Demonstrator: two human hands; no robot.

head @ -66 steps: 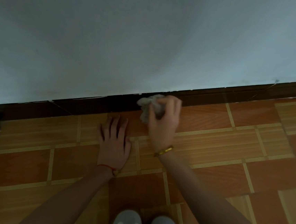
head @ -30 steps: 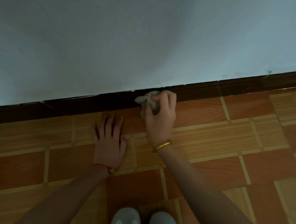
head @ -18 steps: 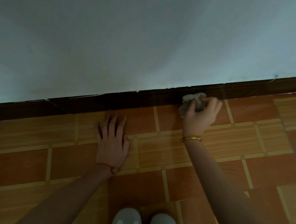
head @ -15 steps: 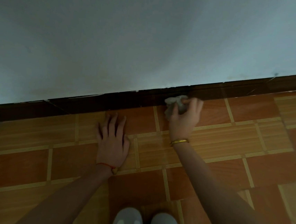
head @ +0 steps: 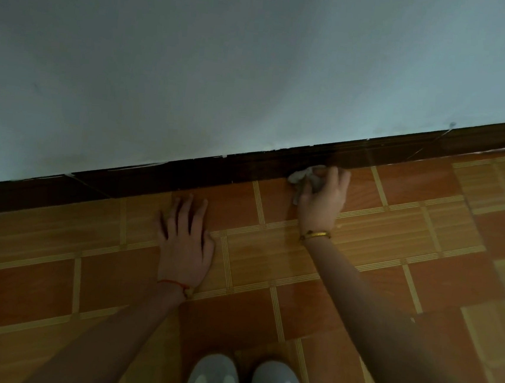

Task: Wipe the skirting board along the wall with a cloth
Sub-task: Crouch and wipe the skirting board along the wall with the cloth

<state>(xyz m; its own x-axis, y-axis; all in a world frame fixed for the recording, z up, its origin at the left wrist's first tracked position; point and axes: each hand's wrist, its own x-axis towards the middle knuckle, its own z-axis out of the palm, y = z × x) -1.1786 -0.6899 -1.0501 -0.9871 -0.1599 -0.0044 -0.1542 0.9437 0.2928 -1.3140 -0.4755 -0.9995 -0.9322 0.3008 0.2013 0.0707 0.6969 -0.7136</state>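
Since half a second ago, the cloth (head: pixel 306 178) has been slid a little way along the skirting board (head: pixel 247 167), away from the left hand. It is bunched up and pinched in the right hand (head: pixel 321 202), with the fingers (head: pixel 334 176) curled over its top. The pale, crumpled cloth is pressed against the bottom of the dark skirting board, right where the board meets the floor (head: pixel 393 251). A bit of cloth is seen poking out on the thumb side of the grip. A gold bangle (head: pixel 315 235) is worn on the wrist just behind the grip.

Well to the thumb side of the grip, the left hand (head: pixel 186 243) is laid flat on the orange tiles, fingers spread, with nothing held in it. A thin red string (head: pixel 173 283) is tied round that wrist. Past the grip, the grey wall (head: pixel 258 53) is seen rising above the board. Two white shoes (head: pixel 245 382) are seen far back from the grip, at the lower edge.
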